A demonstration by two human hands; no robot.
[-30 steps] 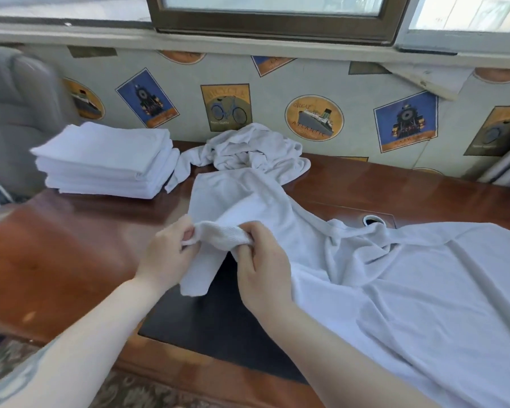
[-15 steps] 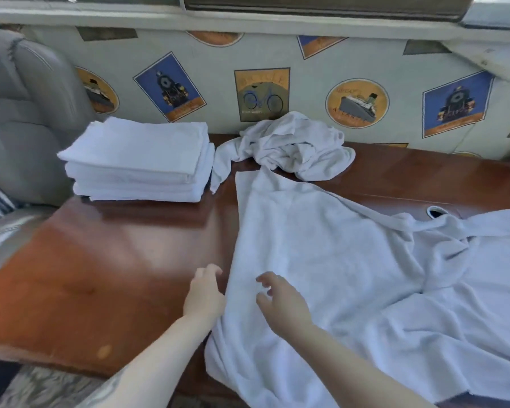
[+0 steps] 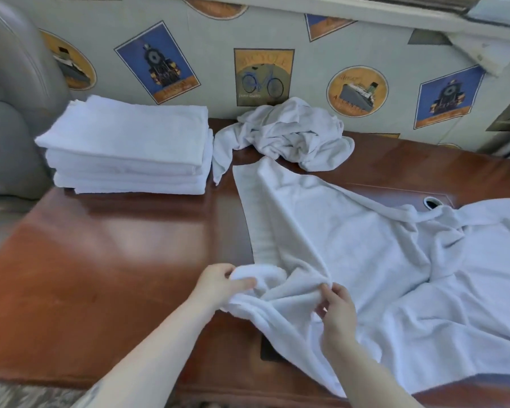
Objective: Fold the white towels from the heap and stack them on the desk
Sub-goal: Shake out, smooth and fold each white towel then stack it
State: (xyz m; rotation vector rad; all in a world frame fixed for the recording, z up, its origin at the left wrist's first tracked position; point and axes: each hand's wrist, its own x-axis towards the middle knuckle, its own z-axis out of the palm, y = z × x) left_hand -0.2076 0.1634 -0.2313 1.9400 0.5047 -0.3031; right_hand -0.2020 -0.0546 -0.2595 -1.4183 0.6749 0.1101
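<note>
A grey padded chair [image 3: 9,92] stood off the desk's left edge. On the reddish wooden desk [image 3: 106,260], at its far left corner, sat the stack of folded white towels [image 3: 127,148] — several layers, squared up, their folded edges facing the near side. Just to the right of it, along the far edge and against the wall with its ship, train and bicycle pictures [image 3: 262,76], lay the crumpled heap [image 3: 289,134] of unfolded towels, one loose end trailing down beside the stack.

From just in front of the heap a spread white towel [image 3: 351,240] ran toward the near edge and across the right half of the desk, wrinkled and partly bunched, its near right part hanging over the edge. The left hand [image 3: 218,285] gripped a rolled-up bunch of this towel at its near left corner, thumb on top and fingers curled under the cloth. The right hand [image 3: 337,307], close beside it, pinched a raised fold of the same towel between thumb and fingertips. A dark inset pad [image 3: 270,350] showed under the cloth near the front edge — and a round cable hole [image 3: 432,203] peeked out farther right, by the towel's far border.
</note>
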